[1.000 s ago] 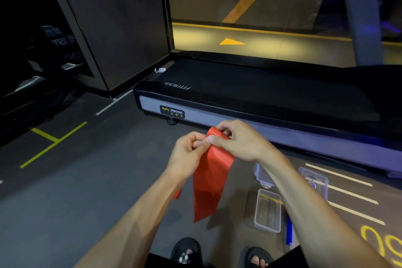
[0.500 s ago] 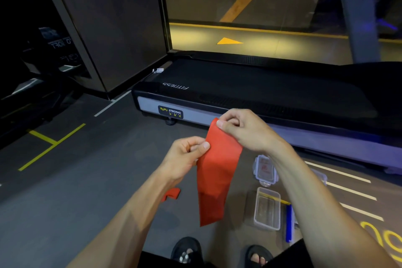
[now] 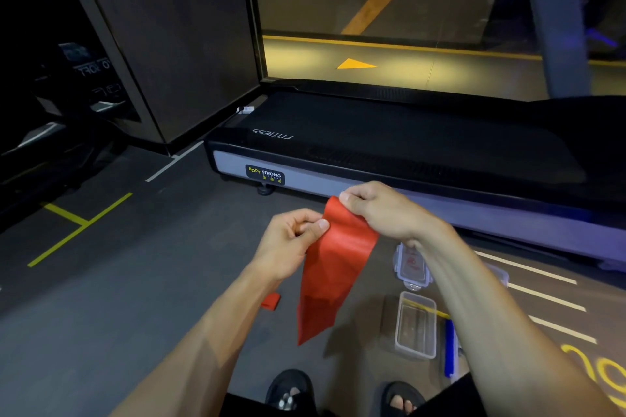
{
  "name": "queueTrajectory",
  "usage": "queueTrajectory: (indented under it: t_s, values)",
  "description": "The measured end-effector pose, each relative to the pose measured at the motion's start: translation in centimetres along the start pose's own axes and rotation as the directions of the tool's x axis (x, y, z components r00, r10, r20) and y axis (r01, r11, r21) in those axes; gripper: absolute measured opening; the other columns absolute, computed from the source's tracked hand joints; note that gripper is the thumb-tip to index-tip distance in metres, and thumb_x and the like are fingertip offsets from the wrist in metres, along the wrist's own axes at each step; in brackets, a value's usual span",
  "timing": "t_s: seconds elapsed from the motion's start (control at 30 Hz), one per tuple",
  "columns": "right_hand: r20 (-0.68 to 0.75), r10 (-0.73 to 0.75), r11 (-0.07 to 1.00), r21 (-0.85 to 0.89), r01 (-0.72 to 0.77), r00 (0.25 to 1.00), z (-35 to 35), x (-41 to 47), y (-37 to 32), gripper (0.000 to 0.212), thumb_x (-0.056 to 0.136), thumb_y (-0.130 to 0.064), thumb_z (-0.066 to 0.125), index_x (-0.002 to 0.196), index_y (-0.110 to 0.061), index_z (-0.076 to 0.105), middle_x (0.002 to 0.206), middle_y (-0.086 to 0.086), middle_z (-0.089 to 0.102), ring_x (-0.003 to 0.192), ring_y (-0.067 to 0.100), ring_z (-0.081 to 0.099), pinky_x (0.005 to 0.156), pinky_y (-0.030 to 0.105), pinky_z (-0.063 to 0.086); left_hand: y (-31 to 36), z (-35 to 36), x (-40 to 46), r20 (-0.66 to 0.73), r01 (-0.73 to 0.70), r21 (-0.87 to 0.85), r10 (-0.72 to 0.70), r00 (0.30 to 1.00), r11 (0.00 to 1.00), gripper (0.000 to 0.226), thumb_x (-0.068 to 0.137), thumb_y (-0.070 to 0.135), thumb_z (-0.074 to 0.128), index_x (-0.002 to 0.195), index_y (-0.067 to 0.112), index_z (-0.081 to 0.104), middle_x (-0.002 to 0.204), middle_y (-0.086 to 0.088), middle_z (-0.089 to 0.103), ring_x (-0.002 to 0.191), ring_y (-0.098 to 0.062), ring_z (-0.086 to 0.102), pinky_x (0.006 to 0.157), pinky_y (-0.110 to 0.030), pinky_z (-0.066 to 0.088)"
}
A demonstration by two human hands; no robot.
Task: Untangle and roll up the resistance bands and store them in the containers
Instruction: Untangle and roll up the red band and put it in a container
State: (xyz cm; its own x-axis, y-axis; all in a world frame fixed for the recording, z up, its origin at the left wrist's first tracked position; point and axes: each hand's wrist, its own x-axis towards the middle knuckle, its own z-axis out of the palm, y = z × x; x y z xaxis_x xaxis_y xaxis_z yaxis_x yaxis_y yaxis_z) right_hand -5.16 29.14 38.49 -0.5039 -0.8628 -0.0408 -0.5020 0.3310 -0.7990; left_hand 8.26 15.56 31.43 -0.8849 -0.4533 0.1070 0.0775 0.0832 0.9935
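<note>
From my head camera, I hold the red band [image 3: 335, 267] up in front of me by its top edge: my right hand [image 3: 382, 210] pinches the upper corner, my left hand [image 3: 291, 240] pinches the near edge just below and to the left. The band hangs flat, its long axis running down toward my feet, so I judge rolling should start at the top, between both hands. On the floor below right lie an open container [image 3: 415, 325] and, beyond it, a lid [image 3: 411, 267], with a blue band [image 3: 449, 349] beside the container. A small red piece [image 3: 271, 301] shows under my left forearm. The treadmill [image 3: 389, 152] stands ahead, well apart. Nothing blocks the roll.
</note>
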Motion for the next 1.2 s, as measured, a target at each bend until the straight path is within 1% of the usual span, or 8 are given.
queueTrajectory:
  t_s: [0.1,0.27,0.4,0.5,0.63,0.83,1.0,1.2]
  values:
    - [-0.006,-0.013,1.0,0.026,0.014,1.0,0.3,0.2,-0.1,0.042,0.11,-0.031,0.046,0.07,-0.016,0.044,0.067,0.005,0.036,0.061,0.019,0.031,0.062,0.037,0.026,-0.2,-0.1,0.3,-0.031,-0.039,-0.011,0.038,0.999,0.999,0.007,0.094,0.02,0.069,0.101,0.02,0.072,0.065,-0.001,0.067,0.059,-0.01,0.054,0.061,-0.025,0.043]
    - [-0.023,-0.014,0.997,0.081,0.016,1.0,0.7,0.4,0.4,0.042,0.109,-0.034,0.046,0.072,-0.015,0.05,0.067,0.007,0.037,0.062,0.022,0.03,0.061,0.039,0.027,-0.7,-0.3,0.5,0.022,-0.099,0.0,0.099,0.995,0.995,0.038,0.097,0.02,0.065,0.131,0.036,0.063,0.066,-0.008,0.057,0.065,-0.022,0.044,0.064,-0.032,0.039]
    - [-0.05,-0.022,0.998,0.056,0.025,0.998,1.2,0.8,0.9,0.046,0.109,-0.035,0.047,0.074,-0.004,0.052,0.068,0.008,0.042,0.062,0.021,0.036,0.061,0.039,0.031,-0.6,-0.3,0.5,0.005,-0.109,0.026,0.109,0.994,0.994,0.027,0.098,0.018,0.063,0.121,0.031,0.067,0.073,-0.001,0.069,0.07,-0.013,0.057,0.07,-0.028,0.046]
    - [-0.093,-0.005,1.0,0.031,0.007,0.996,1.2,1.3,1.3,0.047,0.107,-0.04,0.051,0.094,0.003,0.065,0.072,0.003,0.053,0.065,0.017,0.047,0.066,0.037,0.039,-0.5,-0.3,0.6,-0.009,-0.097,0.01,0.097,0.995,0.995,0.02,0.098,0.016,0.064,0.116,0.022,0.067,0.067,0.004,0.066,0.066,-0.008,0.058,0.069,-0.024,0.048]
    - [-0.04,-0.025,0.998,-0.051,0.023,0.999,1.5,0.9,1.0,0.041,0.089,-0.06,0.068,0.102,-0.021,0.069,0.093,-0.008,0.072,0.082,0.011,0.066,0.076,0.034,0.052,-0.5,-0.2,0.7,-0.085,-0.069,-0.009,0.068,0.994,0.998,0.015,0.096,0.019,0.067,0.109,0.013,0.069,0.062,0.004,0.062,0.063,-0.01,0.055,0.064,-0.024,0.044]
    - [-0.192,-0.099,0.984,-0.168,0.067,0.976,1.1,0.6,-0.2,0.021,0.09,-0.042,0.075,0.1,-0.024,0.076,0.095,-0.007,0.075,0.089,0.01,0.066,0.084,0.034,0.052,-0.3,0.4,0.7,-0.064,0.009,-0.238,-0.024,0.998,0.971,0.035,0.091,0.028,0.065,0.121,0.008,0.065,0.092,-0.02,0.057,0.087,-0.028,0.057,0.08,-0.036,0.049]
    - [-0.246,-0.093,0.988,-0.142,0.059,0.965,0.6,0.8,-0.2,0.023,0.088,-0.035,0.078,0.108,-0.024,0.074,0.1,-0.007,0.073,0.095,0.009,0.065,0.087,0.031,0.052,-0.5,0.1,0.1,0.036,0.017,-0.169,-0.011,0.999,0.985,0.016,0.104,0.011,0.052,0.107,0.008,0.068,0.09,-0.009,0.07,0.081,-0.016,0.064,0.076,-0.026,0.054]
    - [-0.248,-0.047,0.993,-0.119,0.018,0.968,0.3,1.1,0.2,0.023,0.089,-0.041,0.076,0.104,-0.024,0.069,0.1,-0.003,0.072,0.093,0.015,0.068,0.081,0.035,0.055,0.1,0.0,0.1,0.041,0.009,-0.16,-0.002,0.999,0.987,0.015,0.095,0.02,0.06,0.096,0.01,0.071,0.083,-0.008,0.072,0.073,-0.014,0.065,0.071,-0.024,0.053]
